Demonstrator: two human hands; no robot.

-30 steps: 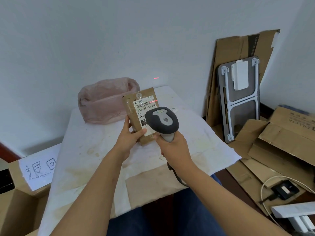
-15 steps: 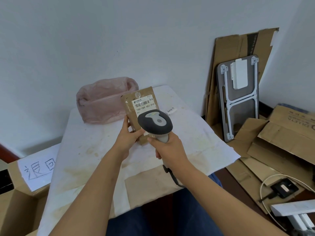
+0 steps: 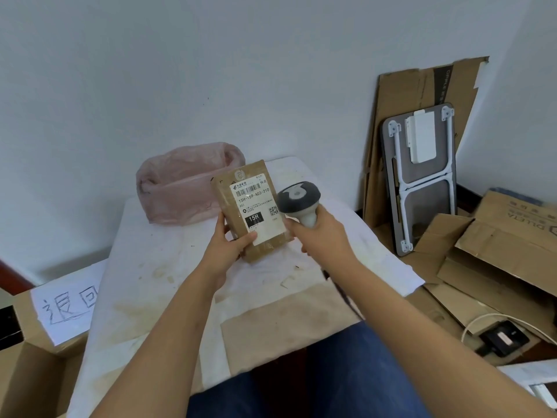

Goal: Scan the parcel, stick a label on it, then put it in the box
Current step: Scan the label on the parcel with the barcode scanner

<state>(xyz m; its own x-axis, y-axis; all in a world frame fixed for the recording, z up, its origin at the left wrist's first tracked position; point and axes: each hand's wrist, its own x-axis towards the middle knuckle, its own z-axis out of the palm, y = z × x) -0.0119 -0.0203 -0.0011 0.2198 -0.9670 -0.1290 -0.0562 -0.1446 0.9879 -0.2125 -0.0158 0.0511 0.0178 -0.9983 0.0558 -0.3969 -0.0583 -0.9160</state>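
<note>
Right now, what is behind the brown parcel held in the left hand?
Behind the parcel sits a pink plastic bag on the white-covered table, against the wall. The parcel hides the bag's right lower part, and the bag's contents cannot be seen.

Single head-worn wide-angle view, pitched forward and down over table (image 3: 168,285), close range. Both forearms entering from 6 o'clock, wall at 12. No second view to overlap.

Flat brown paper parcel (image 3: 251,211) held upright above the table, tilted slightly left, white printed shipping label (image 3: 257,212) facing the camera, grey handheld scanner (image 3: 299,198) just beside its right edge
</note>
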